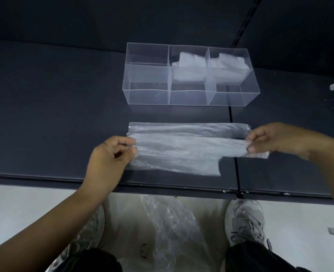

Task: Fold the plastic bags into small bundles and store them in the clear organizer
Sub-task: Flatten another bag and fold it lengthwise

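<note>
Closest to the lens, my two bare forearms reach out over dark trousers point(250, 258) towards a dark table point(54, 114).

My left hand point(111, 154) is closed on the left end of a clear plastic bag point(181, 152), pinching the film between thumb and curled fingers. My right hand point(274, 140) pinches the right end of the same bag between thumb and fingertips, and a short tail of film sticks out past that pinch.

This bag lies near the front edge of the table as a long strip running left to right, folded lengthwise into overlapping bands. Its far band lies flat on the table. Its near band is shorter and stops just before a seam in the tabletop.

Beyond the bag, apart from it and further back on the table, stands the clear organizer point(148, 95), a see-through box with upright dividers that split it into left, middle and right sections. One folded bundle point(187, 63) of whitish plastic sits in the middle section and another bundle point(229, 63) sits in the right section.

Below the table edge, loose plastic point(172, 222) lies crumpled on the pale floor between my grey left shoe point(91, 228) and right shoe point(246, 222).
</note>
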